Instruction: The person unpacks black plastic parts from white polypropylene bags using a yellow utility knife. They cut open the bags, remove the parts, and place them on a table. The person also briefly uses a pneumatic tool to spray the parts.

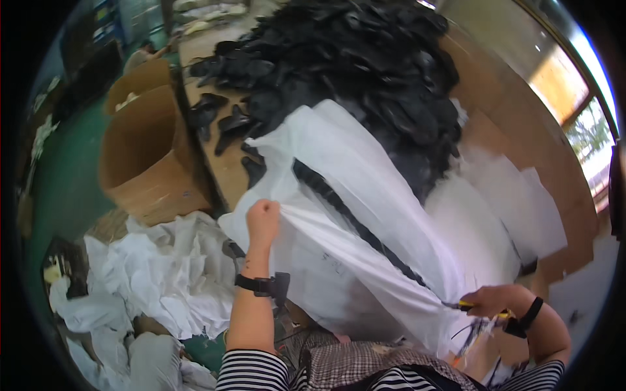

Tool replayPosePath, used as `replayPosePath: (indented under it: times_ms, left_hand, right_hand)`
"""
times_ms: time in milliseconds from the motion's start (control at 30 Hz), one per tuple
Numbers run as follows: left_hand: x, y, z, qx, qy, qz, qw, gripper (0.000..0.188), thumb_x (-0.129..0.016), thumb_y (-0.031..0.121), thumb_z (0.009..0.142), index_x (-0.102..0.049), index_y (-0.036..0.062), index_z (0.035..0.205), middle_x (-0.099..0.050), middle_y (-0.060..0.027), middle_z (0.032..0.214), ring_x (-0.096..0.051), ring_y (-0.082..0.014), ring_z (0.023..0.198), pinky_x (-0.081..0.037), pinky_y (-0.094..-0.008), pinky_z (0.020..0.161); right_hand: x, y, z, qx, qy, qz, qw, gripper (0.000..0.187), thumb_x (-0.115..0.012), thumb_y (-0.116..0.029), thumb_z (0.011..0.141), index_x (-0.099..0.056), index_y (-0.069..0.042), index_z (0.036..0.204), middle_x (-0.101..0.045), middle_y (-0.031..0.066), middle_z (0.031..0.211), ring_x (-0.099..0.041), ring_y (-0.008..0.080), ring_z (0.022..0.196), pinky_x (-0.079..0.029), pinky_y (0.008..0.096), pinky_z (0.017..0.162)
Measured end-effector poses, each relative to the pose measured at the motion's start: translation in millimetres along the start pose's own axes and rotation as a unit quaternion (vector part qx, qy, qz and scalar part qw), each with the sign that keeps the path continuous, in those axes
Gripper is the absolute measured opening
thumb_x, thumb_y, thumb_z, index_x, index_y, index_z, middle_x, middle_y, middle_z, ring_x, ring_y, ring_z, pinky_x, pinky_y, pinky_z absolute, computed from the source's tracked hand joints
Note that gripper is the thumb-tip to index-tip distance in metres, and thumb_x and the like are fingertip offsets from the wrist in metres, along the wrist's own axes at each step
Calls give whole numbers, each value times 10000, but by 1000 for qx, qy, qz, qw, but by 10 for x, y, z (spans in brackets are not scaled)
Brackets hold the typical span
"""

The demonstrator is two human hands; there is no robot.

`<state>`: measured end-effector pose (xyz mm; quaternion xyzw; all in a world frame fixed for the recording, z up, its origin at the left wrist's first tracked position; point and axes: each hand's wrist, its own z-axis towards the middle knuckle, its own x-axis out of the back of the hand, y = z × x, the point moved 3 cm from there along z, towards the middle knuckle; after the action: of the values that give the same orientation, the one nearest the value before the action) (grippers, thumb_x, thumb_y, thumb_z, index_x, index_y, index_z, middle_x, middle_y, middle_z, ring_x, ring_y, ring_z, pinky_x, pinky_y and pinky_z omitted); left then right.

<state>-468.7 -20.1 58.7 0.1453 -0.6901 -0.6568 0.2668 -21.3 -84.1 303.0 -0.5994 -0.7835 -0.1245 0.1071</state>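
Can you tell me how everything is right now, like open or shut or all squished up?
Left hand: shut on the big white sheet
Big white sheet: stretched and creased, with a long dark gap
Right hand: closed around the yellow-and-black tool
Yellow-and-black tool: held, tip at the sheet; open or shut, can't tell
Cardboard box: open
Black pieces: heaped
White cloth at lower left: crumpled

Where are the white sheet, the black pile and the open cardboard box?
White sheet (345, 257), head view: on its stretched middle.
Black pile (365, 78), head view: on its middle.
Cardboard box (156, 190), head view: on its outer wall.
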Motion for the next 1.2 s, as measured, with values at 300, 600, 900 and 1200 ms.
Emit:
replayPosePath:
  times_ms: [300,600,900,1200]
  left_hand:
    - [-1435,1226,-1687,-266,-395,169,863,463,-651,306,791,-550,34,1152,-624,-153,1020,-623,-310,876,-502,-393,687]
    - [-1143,1630,-2603,-445,-348,232,792,156,-696,142,646,-559,70,625,-559,-49,694,-506,-261,679,-415,-366,597]
    - [-665,1332,-3309,-397,-185,419,795,188,-685,150,620,-645,95,795,-608,-57,864,-517,-307,951,-320,-502,920]
    - [-1845,1296,-4450,-362,-382,365,768,144,-701,174,708,-634,66,775,-610,-76,750,-567,-278,788,-345,-481,908]
  right_hand:
    - [349,-26,-295,103,304,-10,947,274,-547,-253,865,-544,-30,1024,-616,196,792,-598,374,769,-465,447,713]
    - [-317,269,403,151,190,-73,967,306,-532,-285,850,-601,-10,963,-635,206,851,-607,381,803,-466,446,730]
    - [-1969,1658,143,175,241,86,951,291,-580,-279,845,-592,-32,997,-620,204,781,-599,371,743,-471,435,688]
    - [-2033,1291,339,315,478,115,812,227,-548,-232,813,-561,-38,932,-609,200,732,-600,400,698,-471,468,641]
